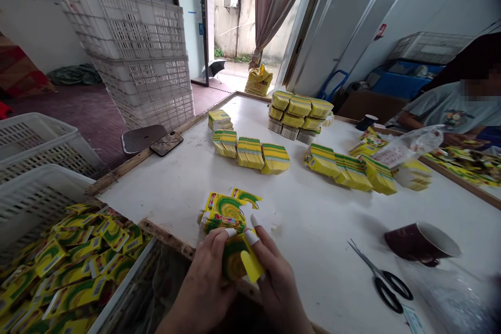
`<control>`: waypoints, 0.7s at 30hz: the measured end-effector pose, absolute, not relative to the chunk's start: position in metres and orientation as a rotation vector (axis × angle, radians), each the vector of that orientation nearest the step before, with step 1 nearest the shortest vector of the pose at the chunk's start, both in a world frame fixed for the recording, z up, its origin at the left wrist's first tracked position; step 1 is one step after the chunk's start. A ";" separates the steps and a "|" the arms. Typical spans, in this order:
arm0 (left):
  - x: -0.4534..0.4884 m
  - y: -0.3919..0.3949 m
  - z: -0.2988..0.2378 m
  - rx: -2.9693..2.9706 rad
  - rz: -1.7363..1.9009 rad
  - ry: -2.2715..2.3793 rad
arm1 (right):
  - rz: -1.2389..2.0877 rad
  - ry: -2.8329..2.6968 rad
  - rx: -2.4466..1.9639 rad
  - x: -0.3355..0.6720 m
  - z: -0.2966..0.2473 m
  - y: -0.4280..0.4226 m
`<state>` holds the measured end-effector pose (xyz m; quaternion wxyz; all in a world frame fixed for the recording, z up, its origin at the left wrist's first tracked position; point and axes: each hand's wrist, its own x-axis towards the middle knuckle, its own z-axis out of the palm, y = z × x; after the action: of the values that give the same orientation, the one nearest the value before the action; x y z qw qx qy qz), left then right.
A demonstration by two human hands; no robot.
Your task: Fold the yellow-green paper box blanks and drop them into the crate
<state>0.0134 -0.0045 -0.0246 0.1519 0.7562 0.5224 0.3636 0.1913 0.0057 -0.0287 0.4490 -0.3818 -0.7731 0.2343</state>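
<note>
Head view, left hand (pixel 209 271): fingers are curled closed around the left side of a yellow-green carton (pixel 234 260) near the table's front edge.
Right hand (pixel 274 271): the carton's right side is gripped between thumb and fingers; a yellow flap (pixel 252 266) is seen sticking out there.
Fingertips (pixel 251 237): several are capped in white on both hands.
Pile (pixel 225 214): more cartons are stacked flat on the white table (pixel 313 219), just beyond the hands.
Rows: yellow-green bundles are lined up farther back, in a left row (pixel 250 153) and a right row (pixel 350 168); a tiered block (pixel 299 115) is set behind them.
Table's right: scissors (pixel 379 276) are laid near a tipped-looking dark mug (pixel 420 242).
Table's left edge: a phone (pixel 167 143) is placed.
Crate (pixel 133 276): it is filled with loose cartons, left of the table.
Far right: a co-worker (pixel 442 109) is seated or bent, which cannot be told, behind a plastic bag (pixel 410 143).
Doorway: an umbrella (pixel 215 67) and a yellow bag (pixel 259 81) are framed.
</note>
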 end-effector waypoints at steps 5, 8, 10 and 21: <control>-0.003 0.000 -0.012 2.159 0.995 1.549 | 0.616 -2.145 -0.999 0.198 -0.033 0.009; -0.006 0.001 -0.012 2.184 0.981 1.576 | 0.705 -2.184 -1.000 0.202 -0.021 0.014; -0.006 0.000 -0.012 2.175 0.957 1.548 | 0.786 -2.203 -0.971 0.208 -0.009 0.018; 0.004 -0.006 -0.016 1.351 1.519 1.373 | 1.131 -1.592 -0.862 0.190 -0.019 0.022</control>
<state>0.0039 -0.0063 -0.0164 0.3377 0.5184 0.5268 0.5828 0.1904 0.0218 -0.0190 0.4824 -0.3537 -0.6532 0.4642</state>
